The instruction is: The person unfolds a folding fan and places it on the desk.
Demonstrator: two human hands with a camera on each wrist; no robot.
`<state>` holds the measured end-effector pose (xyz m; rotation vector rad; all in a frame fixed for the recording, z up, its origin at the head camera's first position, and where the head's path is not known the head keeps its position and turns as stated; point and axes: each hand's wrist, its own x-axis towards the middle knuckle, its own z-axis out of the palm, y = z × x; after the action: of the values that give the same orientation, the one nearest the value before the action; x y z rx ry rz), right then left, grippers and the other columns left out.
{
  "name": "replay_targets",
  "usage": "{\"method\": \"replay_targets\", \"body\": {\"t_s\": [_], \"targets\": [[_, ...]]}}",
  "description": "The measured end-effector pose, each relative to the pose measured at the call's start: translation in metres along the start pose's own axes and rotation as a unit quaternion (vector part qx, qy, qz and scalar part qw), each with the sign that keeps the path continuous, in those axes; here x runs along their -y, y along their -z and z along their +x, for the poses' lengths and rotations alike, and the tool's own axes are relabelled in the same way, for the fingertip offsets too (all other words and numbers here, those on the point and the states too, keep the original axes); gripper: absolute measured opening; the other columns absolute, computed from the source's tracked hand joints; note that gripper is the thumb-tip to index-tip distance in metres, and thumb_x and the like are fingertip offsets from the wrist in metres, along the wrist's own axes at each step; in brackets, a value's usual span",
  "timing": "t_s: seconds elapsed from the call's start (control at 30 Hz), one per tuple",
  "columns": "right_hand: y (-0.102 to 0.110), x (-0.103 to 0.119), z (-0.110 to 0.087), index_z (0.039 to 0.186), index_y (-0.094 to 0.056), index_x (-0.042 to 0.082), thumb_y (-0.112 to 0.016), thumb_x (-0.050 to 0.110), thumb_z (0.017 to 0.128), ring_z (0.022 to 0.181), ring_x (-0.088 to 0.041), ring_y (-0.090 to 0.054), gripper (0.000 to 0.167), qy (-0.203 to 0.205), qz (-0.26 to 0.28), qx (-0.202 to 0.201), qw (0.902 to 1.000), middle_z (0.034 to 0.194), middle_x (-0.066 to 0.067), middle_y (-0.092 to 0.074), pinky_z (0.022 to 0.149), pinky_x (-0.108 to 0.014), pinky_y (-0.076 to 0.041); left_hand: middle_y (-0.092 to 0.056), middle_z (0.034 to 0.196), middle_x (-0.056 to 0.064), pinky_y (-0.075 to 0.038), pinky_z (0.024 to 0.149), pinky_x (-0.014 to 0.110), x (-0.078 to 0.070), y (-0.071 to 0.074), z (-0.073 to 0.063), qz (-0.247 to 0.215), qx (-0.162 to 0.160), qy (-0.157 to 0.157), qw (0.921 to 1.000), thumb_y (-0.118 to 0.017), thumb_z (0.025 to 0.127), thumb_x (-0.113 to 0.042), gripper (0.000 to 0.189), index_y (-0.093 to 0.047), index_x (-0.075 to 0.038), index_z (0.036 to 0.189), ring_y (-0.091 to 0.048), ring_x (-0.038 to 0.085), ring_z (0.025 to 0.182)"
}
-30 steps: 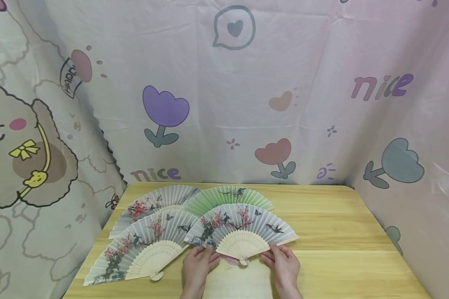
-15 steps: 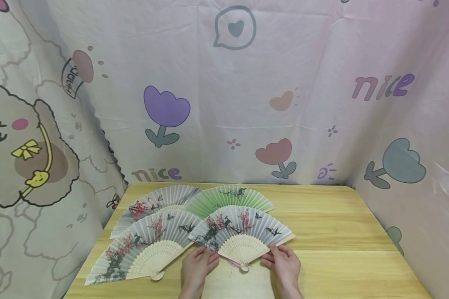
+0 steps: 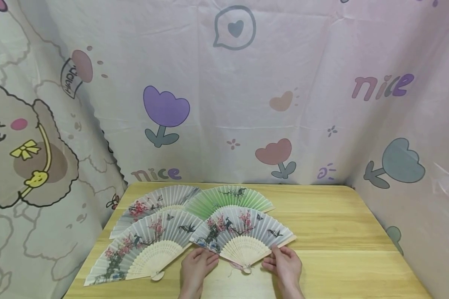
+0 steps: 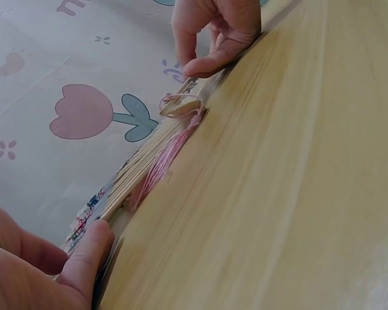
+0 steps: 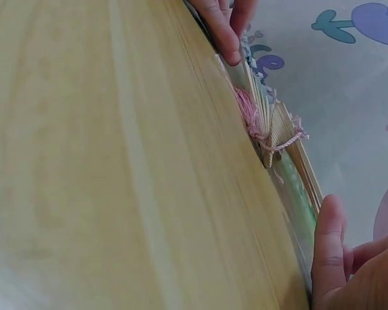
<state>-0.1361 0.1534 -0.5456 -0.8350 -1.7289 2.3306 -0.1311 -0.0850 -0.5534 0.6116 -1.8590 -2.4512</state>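
A grey-white folding fan (image 3: 243,232) painted with pink blossoms and birds lies spread on the wooden table (image 3: 340,232) in the head view. My left hand (image 3: 200,261) pinches its left outer rib and my right hand (image 3: 283,259) pinches its right outer rib. A pink tassel (image 3: 235,265) hangs at the pivot between the hands. In the left wrist view my left hand (image 4: 71,265) has its thumb on the fan's edge (image 4: 139,171), with the right hand (image 4: 220,39) at the far end. In the right wrist view my right hand (image 5: 336,258) touches the fan's ribs (image 5: 275,119).
Three more spread fans lie to the left and behind: a large grey blossom fan (image 3: 142,249), another grey one (image 3: 157,201) and a green one (image 3: 228,199), all overlapping. Printed pink cloth (image 3: 247,104) hangs around the table on three sides.
The held fan has narrowed slightly, its outer ribs drawn a little inward. Its pivot and both hands have shifted slightly toward me.
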Motion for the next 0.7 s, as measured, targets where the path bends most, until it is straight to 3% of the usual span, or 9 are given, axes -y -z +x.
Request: {"method": "replay_targets", "body": {"t_s": [0.2, 0.33, 0.47, 0.57, 0.7], "targets": [[0.000, -0.001, 0.000, 0.123, -0.034, -0.005, -0.060, 0.001, 0.102, 0.054, -0.013, -0.071, 0.033, 0.005, 0.003, -0.001, 1.0000, 0.072, -0.005, -0.067, 0.057, -0.034, -0.069, -0.077, 0.099, 0.027, -0.070, 0.080, 0.035, -0.004, 0.005, -0.003, 0.015, -0.010, 0.012, 0.9998, -0.048, 0.107, -0.006, 0.039, -0.051, 0.026, 0.130, -0.080, 0.027, 0.090], [-0.001, -0.001, 0.000, 0.115, -0.041, -0.004, -0.061, 0.002, 0.102, 0.055, -0.012, -0.070, 0.024, 0.002, -0.001, -0.001, 1.0000, 0.071, -0.003, -0.067, 0.056, -0.033, -0.068, -0.076, 0.099, 0.030, -0.070, 0.079, 0.036, -0.006, 0.011, -0.007, 0.021, -0.021, 0.019, 0.9994, -0.050, 0.107, -0.007, 0.044, -0.050, 0.028, 0.133, -0.080, 0.029, 0.089], [-0.004, 0.001, 0.001, 0.110, -0.049, -0.002, -0.061, 0.001, 0.100, 0.053, -0.011, -0.067, 0.016, 0.009, -0.014, -0.001, 0.9999, 0.069, -0.001, -0.068, 0.052, -0.031, -0.066, -0.077, 0.092, 0.021, -0.071, 0.073, 0.034, -0.009, 0.017, -0.012, 0.019, -0.029, 0.017, 0.9992, -0.053, 0.107, -0.008, 0.040, -0.054, 0.025, 0.130, -0.079, 0.022, 0.080], [-0.008, 0.008, 0.005, 0.111, -0.053, -0.005, -0.061, 0.002, 0.099, 0.054, -0.010, -0.066, 0.016, 0.027, -0.032, 0.002, 0.9991, 0.070, -0.001, -0.068, 0.050, -0.028, -0.064, -0.077, 0.089, 0.013, -0.070, 0.070, 0.030, -0.015, 0.021, -0.012, 0.038, -0.037, 0.003, 0.9986, -0.056, 0.108, -0.013, 0.037, -0.059, 0.018, 0.127, -0.078, 0.017, 0.075], [-0.016, 0.028, 0.012, 0.112, -0.060, -0.007, -0.064, 0.006, 0.101, 0.058, -0.011, -0.064, 0.018, 0.054, -0.063, 0.023, 0.9963, 0.074, -0.002, -0.068, 0.052, -0.025, -0.062, -0.077, 0.093, 0.016, -0.070, 0.071, 0.030, -0.034, 0.022, -0.003, 0.055, -0.042, -0.040, 0.9968, -0.058, 0.108, -0.016, 0.035, -0.061, 0.014, 0.127, -0.077, 0.017, 0.075]]}}
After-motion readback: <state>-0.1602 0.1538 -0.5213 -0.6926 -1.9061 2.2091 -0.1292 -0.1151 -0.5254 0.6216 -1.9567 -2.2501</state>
